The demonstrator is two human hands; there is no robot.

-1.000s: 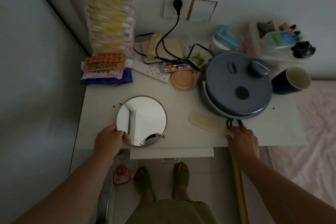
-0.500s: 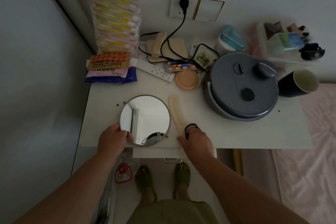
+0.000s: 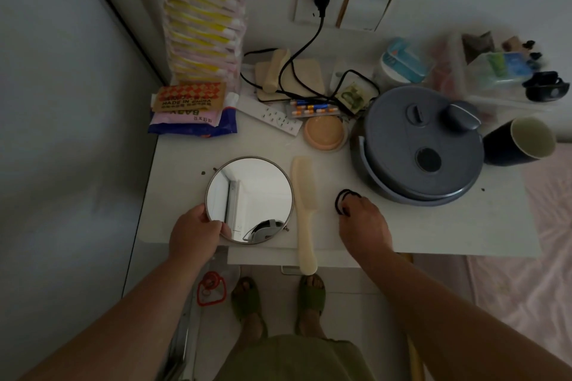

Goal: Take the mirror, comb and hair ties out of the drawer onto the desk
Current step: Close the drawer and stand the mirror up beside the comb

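So the round mirror [image 3: 249, 199] lies flat on the white desk [image 3: 433, 226], with the left hand [image 3: 195, 233] gripping its near-left rim, thumb on the glass and fingers curled under. The cream comb [image 3: 305, 210] sits just right of it, handle poking past the desk edge over the drawer [image 3: 263, 257]. The right hand [image 3: 363, 223] has fingertips pressed down on the black hair ties [image 3: 343, 199]. A big grey cooker [image 3: 421, 145] crowds the space right behind them, with a dark cup [image 3: 520, 141] beside it.

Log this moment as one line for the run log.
left hand: holding round metal-rimmed mirror | cream plastic comb: on desk | right hand: on black hair ties
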